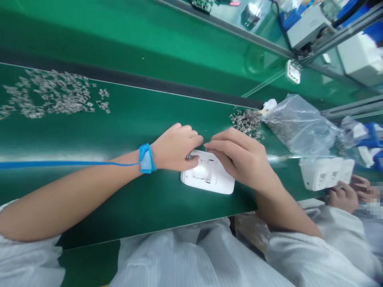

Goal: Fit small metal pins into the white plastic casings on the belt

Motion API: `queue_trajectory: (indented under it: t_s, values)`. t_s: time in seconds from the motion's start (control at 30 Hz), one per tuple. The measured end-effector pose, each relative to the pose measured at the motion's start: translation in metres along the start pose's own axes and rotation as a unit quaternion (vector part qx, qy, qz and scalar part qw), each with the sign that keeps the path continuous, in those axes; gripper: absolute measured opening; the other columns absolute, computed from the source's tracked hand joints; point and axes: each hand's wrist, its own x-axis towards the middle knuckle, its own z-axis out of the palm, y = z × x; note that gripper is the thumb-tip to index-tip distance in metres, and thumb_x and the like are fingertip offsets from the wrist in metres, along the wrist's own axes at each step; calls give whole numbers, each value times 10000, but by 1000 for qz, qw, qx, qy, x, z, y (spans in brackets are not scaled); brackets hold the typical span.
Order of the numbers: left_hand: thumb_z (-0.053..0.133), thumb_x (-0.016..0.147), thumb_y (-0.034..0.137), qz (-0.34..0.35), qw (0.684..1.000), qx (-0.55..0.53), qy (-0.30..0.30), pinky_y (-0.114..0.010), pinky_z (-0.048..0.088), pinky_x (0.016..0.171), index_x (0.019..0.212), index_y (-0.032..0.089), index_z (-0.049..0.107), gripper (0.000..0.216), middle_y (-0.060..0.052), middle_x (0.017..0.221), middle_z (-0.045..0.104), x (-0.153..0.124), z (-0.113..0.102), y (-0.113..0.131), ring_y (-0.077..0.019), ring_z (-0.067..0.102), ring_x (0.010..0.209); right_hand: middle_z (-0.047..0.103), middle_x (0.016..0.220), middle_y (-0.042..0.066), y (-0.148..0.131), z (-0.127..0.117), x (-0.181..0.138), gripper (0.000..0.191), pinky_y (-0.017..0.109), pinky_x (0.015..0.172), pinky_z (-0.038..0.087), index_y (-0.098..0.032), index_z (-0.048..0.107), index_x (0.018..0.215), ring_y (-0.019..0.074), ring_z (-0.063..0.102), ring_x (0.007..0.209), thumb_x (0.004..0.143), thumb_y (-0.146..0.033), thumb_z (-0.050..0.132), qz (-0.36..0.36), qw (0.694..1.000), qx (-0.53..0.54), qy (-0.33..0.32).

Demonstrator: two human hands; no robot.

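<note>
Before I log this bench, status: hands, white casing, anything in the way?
Left hand: thumb on white casing. Right hand: fingertips near casing's far edge, grip unclear. Casing: partly covered by hands. Closest clutter: metal parts beyond right hand.

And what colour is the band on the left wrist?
The wristband is blue with a paler patch; the head view shows it.

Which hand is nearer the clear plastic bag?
Right. The right hand is left of the bag, without touching it; the left hand is farther left.
</note>
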Motion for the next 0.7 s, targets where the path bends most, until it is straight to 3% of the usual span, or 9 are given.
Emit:
queue_trajectory:
  t_s: [0.17,0.27,0.4,0.47,0.53,0.6,0.7]
  values:
    - [502,876,327,6,1000,6,1,-360,277,657,748,183,522,193,-41,768,569,0,-6,-5,-180,480,722,700,983,90,18,0,-23,241,325,726,561,-186,669,1082,185,674,880,884,-53,635,31,997,52,52]
    - [538,889,403,43,999,-2,-11,-363,273,655,706,192,485,285,-22,696,535,0,-10,-6,-172,446,689,724,919,51,38,4,-34,206,328,722,568,-230,682,1002,175,689,839,877,-69,654,115,981,84,130]
    - [590,873,404,102,993,-24,-51,-368,273,659,647,204,440,336,-1,607,478,-1,-14,-7,-171,419,670,752,849,30,50,17,-34,60,344,685,578,-240,706,891,181,693,763,895,-188,676,266,932,126,210]
    - [600,867,383,111,991,-28,-63,-368,282,664,649,205,453,317,0,606,475,-1,-15,-7,-173,422,675,777,966,38,49,21,-28,113,337,702,585,-239,722,1013,180,700,818,907,-236,682,276,930,170,172]
    - [598,872,383,114,991,-20,-67,-367,291,662,666,203,482,297,-3,622,480,0,-15,-6,-176,424,680,737,1230,58,49,19,-25,304,339,771,592,-252,669,1223,191,698,991,919,-245,682,232,941,219,112]
    - [594,879,381,117,991,-10,-65,-359,291,645,672,201,497,290,-6,629,479,0,-14,-5,-174,416,670,672,1362,63,53,11,-27,381,356,840,584,-265,622,1301,201,670,1105,926,-217,673,204,947,224,104]
    - [602,883,371,112,993,11,-44,-348,288,613,674,197,512,286,-14,642,498,-2,-12,-3,-170,409,650,767,1077,52,71,-4,-40,190,384,844,554,-242,696,1097,218,672,987,915,-191,677,210,962,137,110]
